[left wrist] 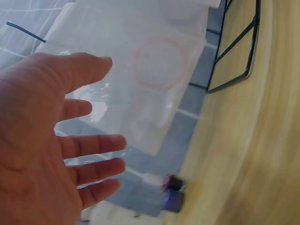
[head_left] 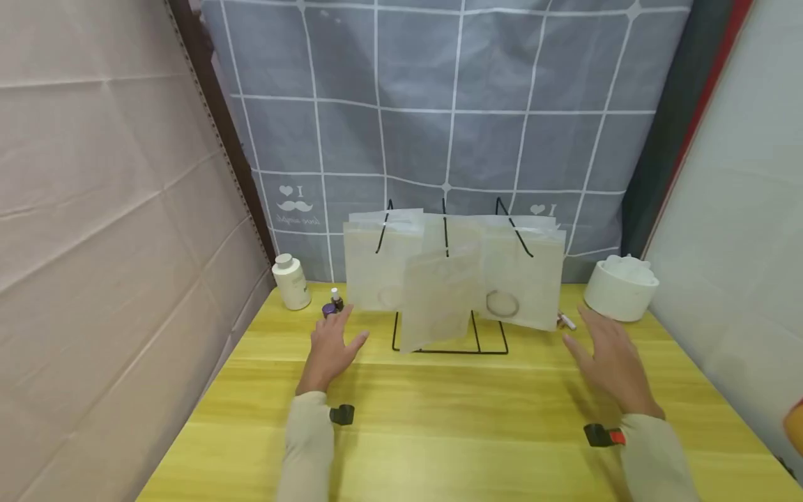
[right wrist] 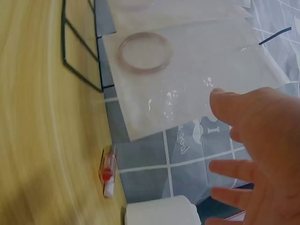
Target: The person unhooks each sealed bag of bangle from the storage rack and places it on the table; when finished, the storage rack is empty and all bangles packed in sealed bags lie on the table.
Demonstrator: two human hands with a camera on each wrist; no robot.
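Both hands hover over the yellow wooden table with fingers spread and hold nothing. My left hand (head_left: 329, 352) is by the small dark bottle (head_left: 337, 300) and a purple-capped item (head_left: 329, 309), left of a black wire rack (head_left: 452, 352). Several translucent bags hang from the rack's prongs: a left bag (head_left: 373, 258), a tilted front bag (head_left: 439, 300) and a right bag (head_left: 533, 279). A brownish ring (right wrist: 145, 52) shows in the right bag, a pinkish ring (left wrist: 161, 63) in the left one. My right hand (head_left: 611, 355) is to the right, near a small red-and-white tube (right wrist: 108, 174).
A white bottle (head_left: 291, 282) stands at the back left corner. At the back right is a white round container (head_left: 621, 289) with a scalloped top. A grey checked cloth (head_left: 414, 139) hangs behind, with pale sheets along both sides.
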